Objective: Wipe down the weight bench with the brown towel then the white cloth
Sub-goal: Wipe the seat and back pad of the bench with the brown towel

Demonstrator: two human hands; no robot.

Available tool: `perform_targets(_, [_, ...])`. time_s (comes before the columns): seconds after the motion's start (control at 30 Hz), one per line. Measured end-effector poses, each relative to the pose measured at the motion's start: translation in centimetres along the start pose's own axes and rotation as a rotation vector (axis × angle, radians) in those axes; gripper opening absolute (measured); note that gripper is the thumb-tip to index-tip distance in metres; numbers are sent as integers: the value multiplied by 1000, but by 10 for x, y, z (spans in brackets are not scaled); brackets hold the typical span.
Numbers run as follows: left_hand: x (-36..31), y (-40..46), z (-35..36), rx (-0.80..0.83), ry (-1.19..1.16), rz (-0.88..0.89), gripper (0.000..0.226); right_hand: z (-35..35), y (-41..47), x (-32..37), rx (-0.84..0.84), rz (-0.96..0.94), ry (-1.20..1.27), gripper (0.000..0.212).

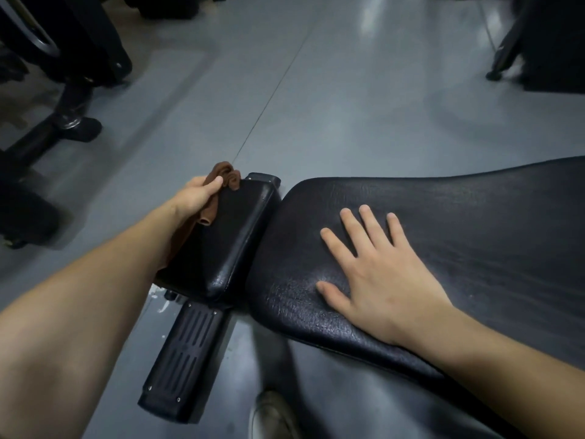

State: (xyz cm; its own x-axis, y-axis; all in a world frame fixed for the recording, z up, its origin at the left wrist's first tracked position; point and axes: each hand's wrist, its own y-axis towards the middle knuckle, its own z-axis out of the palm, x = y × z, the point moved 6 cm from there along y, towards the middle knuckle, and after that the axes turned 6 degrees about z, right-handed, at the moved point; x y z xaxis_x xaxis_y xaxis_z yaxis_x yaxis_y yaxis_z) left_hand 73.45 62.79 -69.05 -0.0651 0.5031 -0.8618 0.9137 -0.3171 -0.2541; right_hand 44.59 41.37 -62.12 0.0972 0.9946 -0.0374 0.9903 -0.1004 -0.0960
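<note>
The black weight bench has a long cracked-leather pad (474, 223) on the right and a small seat pad (234, 229) to its left. My left hand (196, 194) is shut on the brown towel (226, 175), pressing it against the far left edge of the small pad. Part of the towel hangs down under my wrist. My right hand (376, 267) lies flat on the long pad, fingers spread, holding nothing. No white cloth is in view.
A black ribbed foot plate (183, 362) of the bench juts toward me below the small pad. Dark gym machine frames (63, 90) stand at the left and at the top right (538, 42). Grey floor (348, 90) lies beyond. A shoe (272, 416) shows at the bottom.
</note>
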Motion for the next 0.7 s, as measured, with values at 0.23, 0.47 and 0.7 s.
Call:
perform_targets(0.23, [-20, -5, 8, 85, 351, 128, 42, -1, -2, 2, 17, -3, -9, 85])
perform_targets(0.47, [-70, -1, 70, 297, 791, 182, 55, -6, -1, 1, 25, 5, 10, 83])
perform_targets(0.7, [-70, 1, 76, 303, 868, 238, 52, -3, -2, 0, 12, 5, 18, 83])
